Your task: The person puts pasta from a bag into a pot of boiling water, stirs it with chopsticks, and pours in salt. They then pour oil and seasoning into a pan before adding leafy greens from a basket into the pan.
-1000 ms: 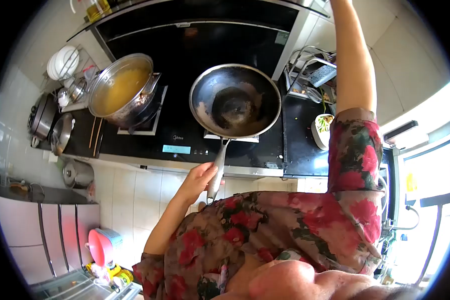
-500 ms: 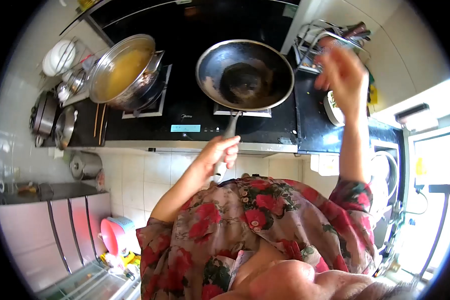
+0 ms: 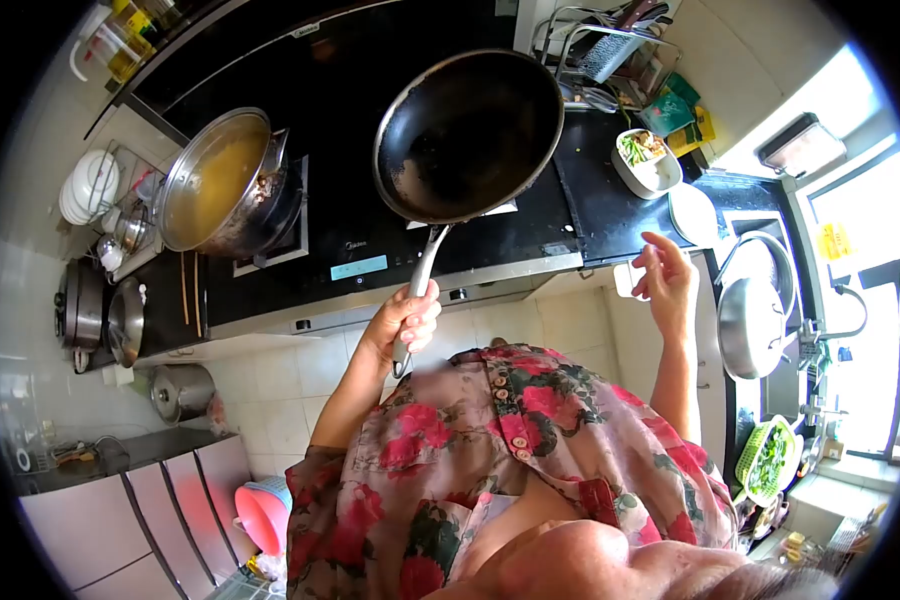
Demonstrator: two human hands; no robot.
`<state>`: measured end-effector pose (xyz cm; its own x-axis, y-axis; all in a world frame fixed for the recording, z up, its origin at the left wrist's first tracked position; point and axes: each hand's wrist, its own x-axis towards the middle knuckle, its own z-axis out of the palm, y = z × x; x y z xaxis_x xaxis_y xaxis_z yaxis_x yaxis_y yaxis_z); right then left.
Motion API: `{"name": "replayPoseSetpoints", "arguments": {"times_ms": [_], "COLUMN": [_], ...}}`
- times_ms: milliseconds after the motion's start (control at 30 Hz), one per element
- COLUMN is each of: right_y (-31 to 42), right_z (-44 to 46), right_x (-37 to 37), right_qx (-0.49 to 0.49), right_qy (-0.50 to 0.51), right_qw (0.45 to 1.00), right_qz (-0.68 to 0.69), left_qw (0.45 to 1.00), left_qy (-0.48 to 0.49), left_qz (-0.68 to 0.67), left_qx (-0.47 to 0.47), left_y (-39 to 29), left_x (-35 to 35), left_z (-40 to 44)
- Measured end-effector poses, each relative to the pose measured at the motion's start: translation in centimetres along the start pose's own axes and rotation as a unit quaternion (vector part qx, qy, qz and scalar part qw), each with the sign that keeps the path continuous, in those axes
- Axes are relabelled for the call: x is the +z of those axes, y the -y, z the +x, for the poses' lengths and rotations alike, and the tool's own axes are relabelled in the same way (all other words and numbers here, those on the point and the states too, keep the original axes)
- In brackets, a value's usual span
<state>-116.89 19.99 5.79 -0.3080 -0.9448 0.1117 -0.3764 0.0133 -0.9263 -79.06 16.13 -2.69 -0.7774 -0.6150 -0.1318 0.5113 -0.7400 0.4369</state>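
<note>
My left hand (image 3: 402, 322) is wrapped round the pale handle (image 3: 425, 265) of a dark wok (image 3: 465, 140). The wok is tilted and appears raised from the right burner; its inside holds no visible food. My right hand (image 3: 670, 280) is in front of the counter's edge, fingers apart and holding nothing. Beyond it on the counter sit a white dish (image 3: 650, 185) of chopped food and a round white lid or plate (image 3: 692, 214).
A large pot (image 3: 220, 185) of yellowish liquid stands on the left burner, chopsticks (image 3: 190, 295) nearby. A rack (image 3: 610, 50) with a grater and knives is at the back right. A steel pan (image 3: 750, 325) and a green basket of leaves (image 3: 768, 460) are by the sink.
My right hand has come down from near the rack toward my body. The wok has tilted and shifted slightly, still in my left hand. The view has turned rightward.
</note>
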Motion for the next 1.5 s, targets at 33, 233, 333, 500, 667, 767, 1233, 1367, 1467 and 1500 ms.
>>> {"name": "replayPoseSetpoints", "arguments": {"times_ms": [33, 233, 333, 500, 667, 767, 1233, 1367, 1467, 1500], "right_y": [0.4, 0.9, 0.4, 1.4, -0.3, -0.7, -0.5, 0.1, -0.2, -0.4], "right_z": [-0.4, -1.2, -1.8, -2.7, -2.0, -1.3, -0.7, -1.1, -1.5, -1.6], "right_x": [0.3, 1.3, 2.2, 3.4, 3.1, 2.7, 2.5, 2.3, 2.1, 2.2], "right_qx": [0.002, 0.006, -0.002, 0.010, -0.001, -0.012, -0.008, -0.012, -0.012, -0.011], "right_qy": [0.005, 0.016, 0.058, 0.113, 0.113, 0.095, 0.027, 0.003, 0.000, 0.001], "right_qw": [1.000, 0.999, 0.998, 0.994, 0.993, 0.995, 1.000, 0.999, 0.999, 0.999], "right_qz": [-0.004, -0.031, -0.027, -0.003, 0.019, 0.016, 0.001, -0.029, -0.046, -0.050], "left_qw": [1.000, 0.974, 0.952, 0.943, 0.948, 0.960, 0.980, 0.990, 0.991, 0.993], "left_qy": [0.005, -0.100, -0.182, -0.243, -0.250, -0.238, -0.173, -0.065, -0.052, -0.054], "left_qz": [-0.003, 0.205, 0.244, 0.219, 0.168, 0.101, -0.037, -0.105, -0.102, -0.075], "left_qx": [-0.001, -0.005, -0.017, -0.056, -0.102, -0.110, -0.091, -0.072, -0.069, -0.069], "left_y": [0.0, -0.2, -1.3, -4.8, -6.9, -6.5, -4.3, -2.5, -1.9, -1.9], "left_x": [-0.1, 1.8, 5.1, 10.6, 13.3, 14.3, 12.5, 9.2, 7.5, 7.0], "left_z": [-0.1, -0.5, -0.8, -1.6, -2.9, -3.4, -4.6, -4.9, -4.8, -4.6]}}
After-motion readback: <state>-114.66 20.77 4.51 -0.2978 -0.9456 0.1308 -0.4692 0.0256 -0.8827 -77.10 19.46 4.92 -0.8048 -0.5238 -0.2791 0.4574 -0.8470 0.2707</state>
